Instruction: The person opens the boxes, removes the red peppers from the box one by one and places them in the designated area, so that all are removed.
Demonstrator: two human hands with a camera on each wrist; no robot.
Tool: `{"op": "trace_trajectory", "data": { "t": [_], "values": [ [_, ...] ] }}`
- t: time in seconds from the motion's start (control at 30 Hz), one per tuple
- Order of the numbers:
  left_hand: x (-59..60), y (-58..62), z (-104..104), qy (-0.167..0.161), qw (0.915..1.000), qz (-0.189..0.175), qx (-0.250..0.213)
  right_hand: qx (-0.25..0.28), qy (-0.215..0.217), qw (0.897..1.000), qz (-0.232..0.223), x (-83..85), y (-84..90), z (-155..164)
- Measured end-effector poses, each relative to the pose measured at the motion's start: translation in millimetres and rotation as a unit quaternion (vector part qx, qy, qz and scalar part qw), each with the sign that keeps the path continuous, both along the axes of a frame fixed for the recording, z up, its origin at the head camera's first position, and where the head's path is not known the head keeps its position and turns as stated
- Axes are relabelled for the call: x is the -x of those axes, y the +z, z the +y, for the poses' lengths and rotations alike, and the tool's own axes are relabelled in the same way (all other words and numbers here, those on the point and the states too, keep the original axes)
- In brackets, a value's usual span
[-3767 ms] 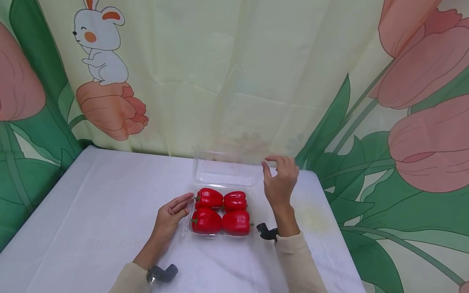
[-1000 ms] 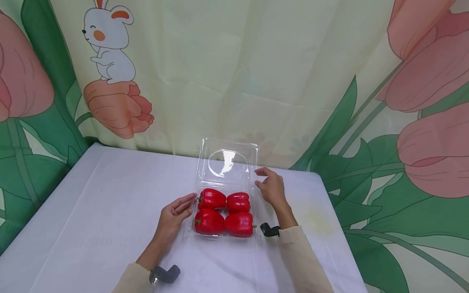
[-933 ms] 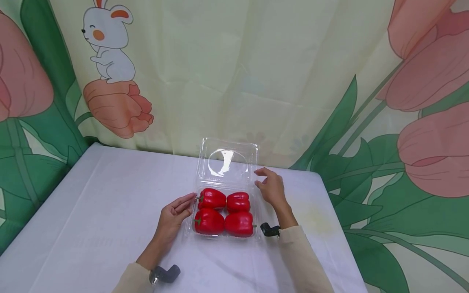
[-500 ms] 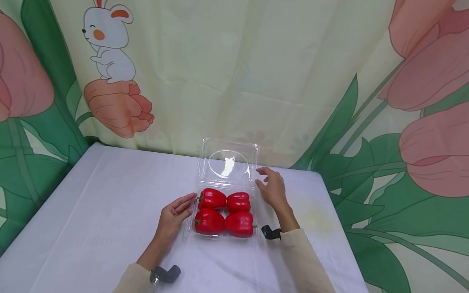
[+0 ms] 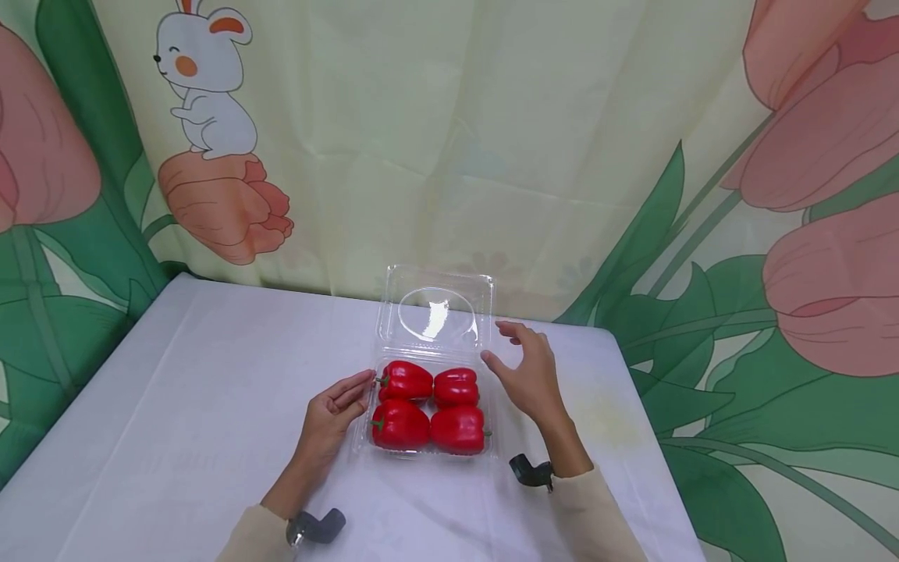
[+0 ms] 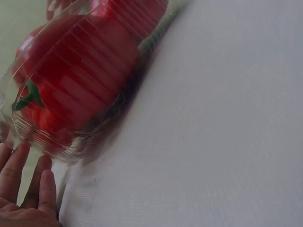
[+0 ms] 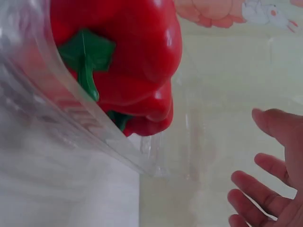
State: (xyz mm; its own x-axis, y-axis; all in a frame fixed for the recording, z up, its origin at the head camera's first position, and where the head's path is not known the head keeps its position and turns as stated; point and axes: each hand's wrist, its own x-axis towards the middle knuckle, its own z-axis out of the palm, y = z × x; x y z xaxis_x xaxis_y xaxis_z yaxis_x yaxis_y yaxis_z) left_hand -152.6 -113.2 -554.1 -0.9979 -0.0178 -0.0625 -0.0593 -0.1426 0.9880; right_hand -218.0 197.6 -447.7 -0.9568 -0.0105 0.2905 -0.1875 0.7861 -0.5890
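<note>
A clear plastic clamshell box [image 5: 494, 425] sits mid-table, holding several red bell peppers [image 5: 400, 425]. Its lid [image 5: 435, 312] stands open at the far side. My left hand [image 5: 330, 410] lies with straight fingers against the box's left wall; the left wrist view shows those fingertips [image 6: 23, 184] beside the ribbed wall [image 6: 71, 142] and a pepper [image 6: 75, 80]. My right hand [image 5: 528, 376] hovers open just right of the box near the lid's hinge and holds nothing. In the right wrist view, its spread fingers [image 7: 270, 194] are apart from the box wall [image 7: 80, 127] and a pepper [image 7: 128, 56].
The white-clothed table [image 5: 175, 437] ends at a right edge [image 5: 642, 421] close to my right forearm. A curtain [image 5: 449, 140] printed with a rabbit and tulips hangs right behind the lid. Small dark wrist cameras sit on both sleeves.
The lid has come up from lying further back to standing more upright. My right hand let go of its corner and drew back toward me. My left hand stayed put.
</note>
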Motion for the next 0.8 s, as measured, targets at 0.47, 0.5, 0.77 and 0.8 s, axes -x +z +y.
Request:
{"op": "trace_trajectory", "data": {
  "t": [0.47, 0.5, 0.77, 0.8],
  "values": [
    [-0.7, 0.3, -0.5, -0.005, 0.9998, -0.004, -0.016, 0.026, 0.049, 0.998, -0.029, -43.3, -1.3, -14.8],
    [-0.7, 0.4, -0.4, -0.005, 0.9998, -0.005, -0.017, 0.024, 0.05, 0.998, -0.036, -46.5, -2.4, -15.5],
    [-1.0, 2.6, -0.2, 0.001, 0.9999, -0.01, -0.007, 0.012, 0.07, 0.995, -0.074, -66.9, -18.0, -17.6],
    [-1.1, 2.8, -0.1, 0.002, 0.9999, -0.01, -0.006, 0.014, 0.073, 0.994, -0.076, -68.7, -20.7, -17.4]
  ]
}}
